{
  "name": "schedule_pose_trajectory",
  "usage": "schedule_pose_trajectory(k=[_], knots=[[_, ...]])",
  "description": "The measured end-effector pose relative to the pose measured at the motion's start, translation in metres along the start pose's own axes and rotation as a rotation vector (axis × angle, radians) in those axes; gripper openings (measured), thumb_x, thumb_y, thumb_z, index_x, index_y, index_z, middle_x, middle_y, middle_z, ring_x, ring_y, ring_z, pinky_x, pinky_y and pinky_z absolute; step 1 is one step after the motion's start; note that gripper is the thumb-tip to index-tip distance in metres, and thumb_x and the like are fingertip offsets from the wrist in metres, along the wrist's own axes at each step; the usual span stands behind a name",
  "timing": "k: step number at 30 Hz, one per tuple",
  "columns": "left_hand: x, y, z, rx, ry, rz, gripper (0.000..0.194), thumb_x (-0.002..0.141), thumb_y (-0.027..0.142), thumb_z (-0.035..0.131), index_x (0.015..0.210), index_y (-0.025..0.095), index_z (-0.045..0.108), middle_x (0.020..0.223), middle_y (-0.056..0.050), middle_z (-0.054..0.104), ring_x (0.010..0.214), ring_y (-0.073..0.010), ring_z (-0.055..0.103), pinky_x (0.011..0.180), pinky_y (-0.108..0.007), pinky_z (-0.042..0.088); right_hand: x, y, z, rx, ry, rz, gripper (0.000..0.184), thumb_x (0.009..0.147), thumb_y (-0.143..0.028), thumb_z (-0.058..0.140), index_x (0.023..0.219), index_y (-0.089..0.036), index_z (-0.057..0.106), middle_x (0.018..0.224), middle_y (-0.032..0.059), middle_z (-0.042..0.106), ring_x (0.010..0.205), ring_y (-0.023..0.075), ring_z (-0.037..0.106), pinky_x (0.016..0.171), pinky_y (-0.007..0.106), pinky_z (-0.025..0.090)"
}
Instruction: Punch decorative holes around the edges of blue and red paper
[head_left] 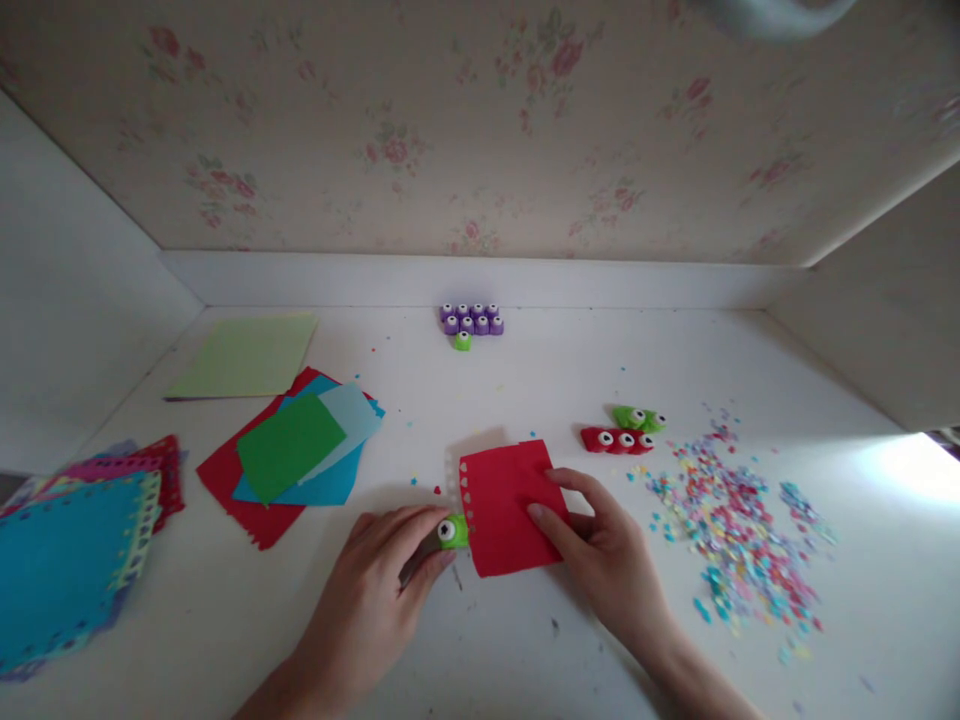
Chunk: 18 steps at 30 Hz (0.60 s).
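Observation:
My left hand (386, 570) is closed around a small green craft punch (453, 532) with a white button on top. The punch sits against the left edge of a red paper sheet (506, 510). Along that edge runs a row of small punched holes, from the top corner down to the punch. My right hand (600, 550) pinches the sheet by its right side, thumb on top and other fingers partly hidden beneath. The paper is held just over the white table, casting a shadow.
Punched sheets (75, 560) lie far left, with coloured papers (292, 450) and a pale green stack (244, 355) nearby. Purple punches (472, 322) and one green punch (463, 342) stand at the back. Red punches (616, 440) and green punches (637, 417) lie right, beside scattered confetti (739, 520).

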<state>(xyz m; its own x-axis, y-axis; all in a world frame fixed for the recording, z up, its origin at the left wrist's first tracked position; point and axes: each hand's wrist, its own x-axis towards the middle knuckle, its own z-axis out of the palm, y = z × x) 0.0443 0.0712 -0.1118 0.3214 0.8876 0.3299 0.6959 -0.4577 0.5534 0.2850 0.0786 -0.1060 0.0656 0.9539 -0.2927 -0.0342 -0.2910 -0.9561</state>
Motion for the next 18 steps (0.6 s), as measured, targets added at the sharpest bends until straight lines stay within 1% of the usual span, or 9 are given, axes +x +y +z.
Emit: schedule_pose_trajectory(k=[3, 5, 8, 13, 14, 16, 18], knots=[[-0.0002, 0.0003, -0.0005, 0.010, -0.016, 0.007, 0.025, 0.099, 0.034, 0.055, 0.122, 0.025, 0.058, 0.109, -0.005, 0.073, 0.096, -0.0224, 0.070, 0.082, -0.039, 0.058, 0.0000, 0.0010, -0.0006, -0.048, 0.013, -0.038, 0.050, 0.081, -0.049, 0.075, 0.116, -0.021, 0.054, 0.075, 0.0042, 0.077, 0.062, 0.0242, 0.075, 0.049, 0.029, 0.059], [-0.0002, 0.0008, -0.0010, 0.016, -0.016, 0.017, 0.025, 0.100, 0.035, 0.054, 0.122, 0.025, 0.058, 0.109, -0.005, 0.073, 0.095, -0.0222, 0.070, 0.081, -0.038, 0.058, 0.0003, 0.0014, -0.0011, -0.077, 0.028, -0.065, 0.048, 0.081, -0.048, 0.075, 0.115, -0.021, 0.055, 0.082, 0.0058, 0.078, 0.063, 0.0241, 0.075, 0.050, 0.029, 0.060], [0.0005, 0.0021, -0.0021, 0.024, -0.012, 0.026, 0.025, 0.100, 0.035, 0.053, 0.122, 0.024, 0.058, 0.108, -0.006, 0.073, 0.094, -0.0220, 0.071, 0.081, -0.038, 0.058, 0.0002, 0.0013, -0.0011, -0.081, 0.029, -0.069, 0.047, 0.082, -0.048, 0.074, 0.115, -0.021, 0.055, 0.089, 0.0071, 0.078, 0.066, 0.0245, 0.075, 0.051, 0.030, 0.061], [0.0022, 0.0040, -0.0027, 0.029, -0.021, 0.067, 0.024, 0.101, 0.033, 0.052, 0.122, 0.023, 0.058, 0.108, -0.006, 0.073, 0.094, -0.0219, 0.070, 0.080, -0.039, 0.058, -0.0016, 0.0012, 0.0008, -0.144, 0.004, -0.100, 0.043, 0.087, -0.049, 0.069, 0.117, -0.022, 0.053, 0.084, 0.0051, 0.075, 0.063, 0.0216, 0.073, 0.049, 0.028, 0.058], [0.0024, 0.0041, -0.0025, 0.034, -0.018, 0.078, 0.024, 0.101, 0.034, 0.052, 0.121, 0.023, 0.058, 0.107, -0.006, 0.073, 0.093, -0.0219, 0.070, 0.080, -0.039, 0.058, -0.0017, 0.0018, 0.0010, -0.181, -0.001, -0.119, 0.041, 0.088, -0.048, 0.068, 0.117, -0.022, 0.053, 0.085, 0.0053, 0.075, 0.060, 0.0200, 0.071, 0.047, 0.028, 0.057], [0.0023, 0.0038, -0.0017, 0.055, -0.011, 0.096, 0.025, 0.101, 0.034, 0.052, 0.121, 0.022, 0.059, 0.107, -0.006, 0.073, 0.092, -0.0220, 0.070, 0.079, -0.039, 0.057, -0.0020, 0.0031, 0.0005, -0.290, -0.003, -0.197, 0.036, 0.092, -0.045, 0.064, 0.117, -0.022, 0.055, 0.096, 0.0074, 0.073, 0.059, 0.0165, 0.068, 0.046, 0.026, 0.054], [0.0019, 0.0034, -0.0009, 0.082, -0.016, 0.117, 0.026, 0.100, 0.034, 0.053, 0.121, 0.021, 0.060, 0.107, -0.006, 0.073, 0.092, -0.0222, 0.069, 0.080, -0.039, 0.057, -0.0028, 0.0032, -0.0015, -0.455, -0.005, -0.325, 0.030, 0.094, -0.040, 0.062, 0.119, -0.024, 0.057, 0.112, 0.0099, 0.067, 0.070, 0.0169, 0.068, 0.052, 0.027, 0.056]])
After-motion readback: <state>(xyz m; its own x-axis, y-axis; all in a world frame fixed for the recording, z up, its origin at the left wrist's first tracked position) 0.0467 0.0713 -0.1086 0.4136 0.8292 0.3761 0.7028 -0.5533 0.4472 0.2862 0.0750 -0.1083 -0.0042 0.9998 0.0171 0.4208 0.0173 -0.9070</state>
